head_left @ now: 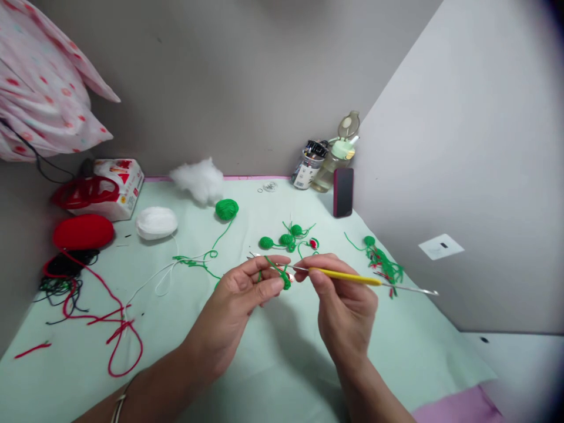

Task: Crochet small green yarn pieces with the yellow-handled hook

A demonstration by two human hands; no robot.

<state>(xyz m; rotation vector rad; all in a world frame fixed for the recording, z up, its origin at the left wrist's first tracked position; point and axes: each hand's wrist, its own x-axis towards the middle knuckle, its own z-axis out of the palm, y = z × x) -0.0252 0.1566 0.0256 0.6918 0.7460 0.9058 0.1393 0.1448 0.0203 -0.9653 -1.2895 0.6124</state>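
Between the thumb and fingers of my left hand [251, 285] is a small green crochet piece [286, 281], with green yarn looped over the fingers. My right hand [346, 302] grips a crochet hook [346, 276] by its yellow handle. The hook's left metal end reaches the green piece; its other end points right, over the table. A strand leads from a green yarn ball [227, 210] toward my left hand. Just beyond my hands lie several small green crocheted balls [286, 239] and a red-and-green piece [314, 243]. Scissors, partly hidden, lie behind my fingers.
At left are red yarn [83, 231], white yarn [157, 223], black yarn [66, 264] and a tissue pack [127, 191]. White stuffing [200, 181] lies at the back. A pen cup [305, 170], bottle [328, 167] and phone [343, 192] stand back right, green scraps [385, 264] at right.
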